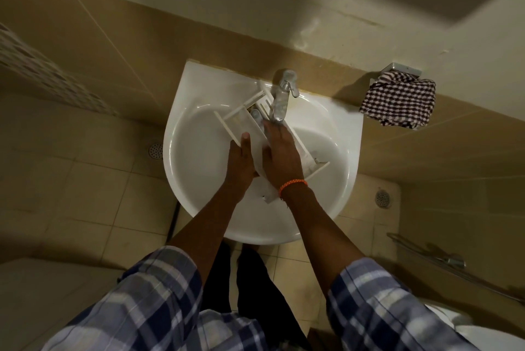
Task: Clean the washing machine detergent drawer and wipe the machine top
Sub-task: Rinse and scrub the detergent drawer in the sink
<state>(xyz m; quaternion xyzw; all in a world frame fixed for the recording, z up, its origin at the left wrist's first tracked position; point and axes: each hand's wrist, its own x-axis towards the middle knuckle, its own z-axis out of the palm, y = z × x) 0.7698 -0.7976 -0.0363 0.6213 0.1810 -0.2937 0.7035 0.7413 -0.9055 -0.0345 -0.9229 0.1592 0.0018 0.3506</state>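
The white plastic detergent drawer [238, 120] lies tilted in the white basin [199, 197], its far end under the chrome tap [281, 98]. My left hand [241, 160] grips the drawer's left wall, thumb pointing up along it. My right hand [279, 151], with an orange band at the wrist, lies flat over the drawer's middle, fingers reaching toward the tap's spout. A second white drawer piece [315, 164] juts out to the right of that hand. Whether water runs I cannot tell.
A dark-and-white checked cloth [399, 103] hangs from a metal holder on the wall at the right. Floor drains sit at the left [155, 150] and right [382, 197]. A toilet rim [488, 330] and a hose bar [443, 261] are at the lower right.
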